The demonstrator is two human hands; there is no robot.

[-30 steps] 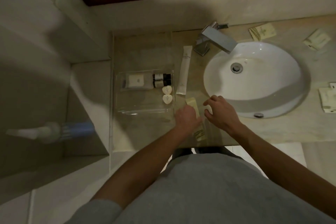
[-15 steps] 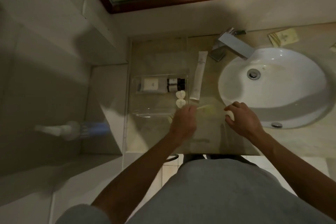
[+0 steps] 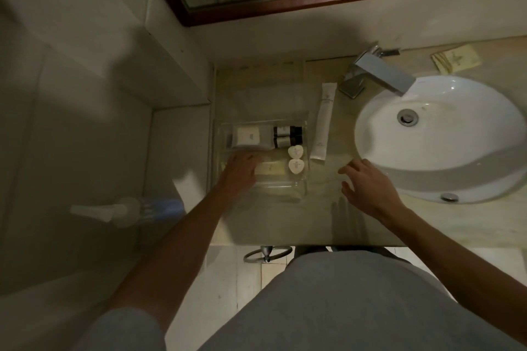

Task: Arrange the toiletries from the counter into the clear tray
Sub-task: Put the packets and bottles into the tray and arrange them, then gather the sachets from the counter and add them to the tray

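Note:
The clear tray sits on the counter left of the sink. In it lie a white box, two small dark bottles and two heart-shaped soaps. A pale yellow packet lies flat in the tray's near half. My left hand is inside the tray, fingers still on the packet's left end. My right hand hovers over the counter right of the tray, fingers spread and holding nothing. A long white tube lies on the counter just right of the tray.
The white sink and chrome tap fill the right side. Another yellow packet lies behind the sink. A wood-framed mirror runs along the back wall. A towel ring hangs below the counter edge.
My left hand carried the yellow packet from the counter in front of the tray leftward into the tray. My right hand opened and stayed near the sink. The camera view shifted left.

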